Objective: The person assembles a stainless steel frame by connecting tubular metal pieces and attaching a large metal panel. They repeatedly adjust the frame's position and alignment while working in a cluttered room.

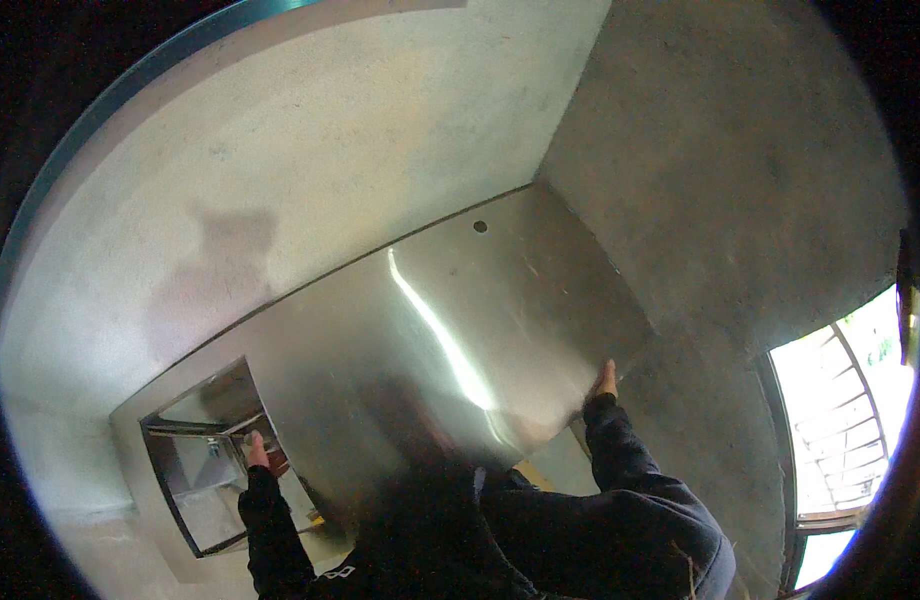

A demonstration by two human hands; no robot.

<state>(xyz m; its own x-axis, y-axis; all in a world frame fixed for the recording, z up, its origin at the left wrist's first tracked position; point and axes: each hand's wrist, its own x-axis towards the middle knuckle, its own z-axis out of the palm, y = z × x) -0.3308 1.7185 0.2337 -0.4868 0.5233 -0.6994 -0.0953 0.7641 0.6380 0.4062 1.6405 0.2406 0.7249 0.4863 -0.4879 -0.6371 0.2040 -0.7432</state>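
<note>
A large stainless steel countertop (340, 330) lies before me, its far edge along a pale wall and its right end by a grey wall. It has a rectangular cutout (245, 368) at the left and a small round hole (481, 227) near the far edge. My left hand (258, 452) is at the cutout, closed at its right-hand rim, with fingers partly hidden. At the right front edge of the countertop, my right hand (607, 382) grips the sheet, and its fingers are mostly out of sight underneath. Dark sleeves cover both forearms.
Through the cutout a metal frame and other items (215, 450) show below the countertop. The pale wall (380, 120) rises behind, and the rough grey wall (720, 150) stands at the right. A barred window (845, 410) is at the far right.
</note>
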